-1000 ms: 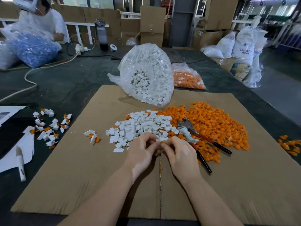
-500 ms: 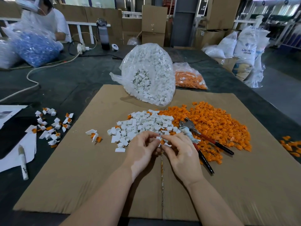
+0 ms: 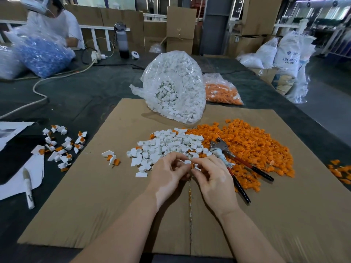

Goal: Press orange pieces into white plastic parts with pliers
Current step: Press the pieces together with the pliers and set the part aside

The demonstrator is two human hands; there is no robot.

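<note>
Between the fingertips of the left hand [image 3: 169, 171] and the right hand [image 3: 210, 173] sits one small white plastic part [image 3: 187, 161] with a small orange plastic piece [image 3: 193, 165] just under it. Both hands pinch this pair with thumb and forefinger curled in, and the other fingers are loosely bent. Whether the orange piece is already seated in the white part is too small to tell; it looks like a hand fit ahead of the pressing.

Just to the right of the right hand's knuckles lie the red-and-black-handled metal pliers [image 3: 233, 164], untouched, with their jaws resting where the two heaps meet. So the pressing of this pair is judged not yet done.

Just beyond the fingertips spreads the loose heap of white plastic parts [image 3: 167, 147], and beyond and to the right of it the much larger heap of loose orange pieces [image 3: 252, 145], both on the flat brown cardboard sheet [image 3: 95, 205].

Left of the left hand, a couple of joined white-and-orange parts [image 3: 111, 158] lie on the cardboard. Farther left, off the sheet, is a small scatter of joined parts [image 3: 60, 147].

Farther out stand a clear plastic bag full of white parts [image 3: 176, 84] and a smaller bag of orange pieces [image 3: 222, 92].

Judged from this, only a small share is done and most remains.
</note>
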